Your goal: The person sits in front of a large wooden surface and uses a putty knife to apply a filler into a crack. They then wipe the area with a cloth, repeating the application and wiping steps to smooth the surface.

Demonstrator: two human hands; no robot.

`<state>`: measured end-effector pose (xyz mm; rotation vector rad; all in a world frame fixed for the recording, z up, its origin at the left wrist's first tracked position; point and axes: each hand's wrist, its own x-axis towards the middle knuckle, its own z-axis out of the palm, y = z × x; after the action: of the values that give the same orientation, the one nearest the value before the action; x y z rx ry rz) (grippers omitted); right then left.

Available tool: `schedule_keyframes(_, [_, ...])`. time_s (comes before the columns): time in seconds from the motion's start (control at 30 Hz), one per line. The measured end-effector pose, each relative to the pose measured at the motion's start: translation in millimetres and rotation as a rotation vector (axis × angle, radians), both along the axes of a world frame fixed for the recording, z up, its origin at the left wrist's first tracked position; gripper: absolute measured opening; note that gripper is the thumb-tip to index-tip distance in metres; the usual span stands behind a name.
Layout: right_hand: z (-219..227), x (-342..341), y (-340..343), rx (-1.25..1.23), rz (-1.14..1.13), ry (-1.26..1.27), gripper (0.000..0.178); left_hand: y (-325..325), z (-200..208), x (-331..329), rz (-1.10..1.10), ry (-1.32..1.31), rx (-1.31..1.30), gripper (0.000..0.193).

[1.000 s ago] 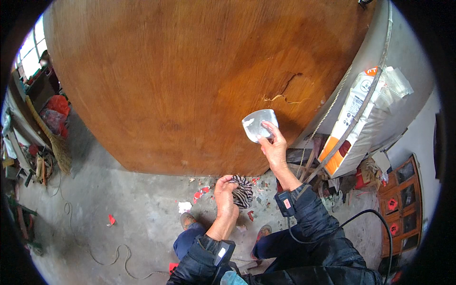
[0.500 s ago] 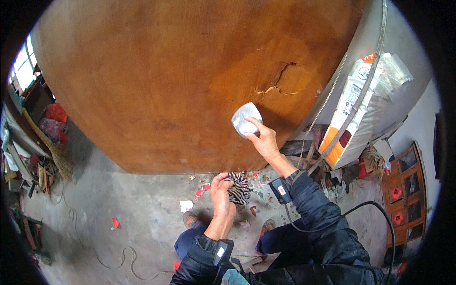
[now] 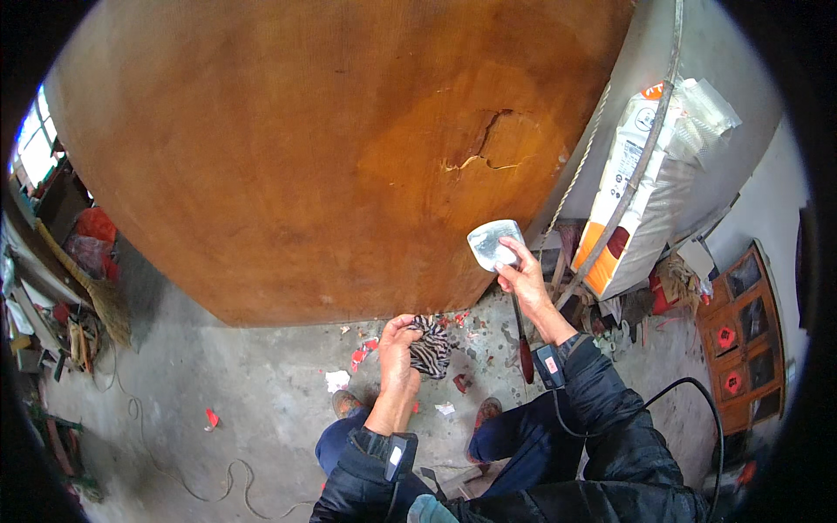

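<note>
My right hand (image 3: 527, 283) pinches a white, rounded-square flat piece (image 3: 490, 244) between thumb and fingers; its exact kind cannot be told. It is over the lower right edge of a large brown wooden panel (image 3: 288, 174), and I cannot tell whether it touches. Above it, the panel's surface has a cracked, split patch (image 3: 501, 144). Below the panel's lower edge, my left hand (image 3: 398, 349) is closed on a black-and-white striped cloth (image 3: 430, 349), which hangs bunched beside the fingers.
Red and white scraps (image 3: 337, 381) litter the concrete floor. A rod with a dark red handle (image 3: 526, 364) is beside my right wrist. To the right are a rope (image 3: 582, 166), a white and orange sack (image 3: 610, 209) and a wooden cabinet (image 3: 741, 340). A straw broom (image 3: 109, 309) stands left.
My right hand has moved down and to the right with the white piece, from over the panel to its lower right edge. The dark red handle has come into sight. My left hand keeps the cloth.
</note>
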<state>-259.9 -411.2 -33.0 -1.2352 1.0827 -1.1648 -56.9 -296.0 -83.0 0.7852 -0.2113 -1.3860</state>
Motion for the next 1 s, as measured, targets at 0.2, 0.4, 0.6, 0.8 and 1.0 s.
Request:
schedule_keyframes(0.2, [18.2,2.9,-13.9,-0.159,-0.152,-0.041,0.043,-0.7,4.3,0.2,-0.019,-0.018,0.024,0.023])
schedule_keyframes(0.4, [29.0,9.8,-41.7,-0.232,-0.246,-0.184,0.042,-0.8,4.4,-0.8,-0.015,-0.012,0.045,0.025])
schedule_keyframes(0.6, [-2.2,9.2,-47.6,-0.185,-0.226,-0.258,0.042,-1.2,4.0,-1.8,-0.042,0.003,0.052,0.026])
schedule_keyframes(0.8, [-21.5,11.0,-34.0,0.024,-0.320,-0.010,0.037,-3.0,0.0,-2.7,-0.044,-0.011,0.061,0.026])
schedule_keyframes(1.0, [16.2,27.7,-29.4,-0.237,-0.231,-0.127,0.043,-3.3,-4.2,-1.9,-0.023,-0.037,0.033,0.026])
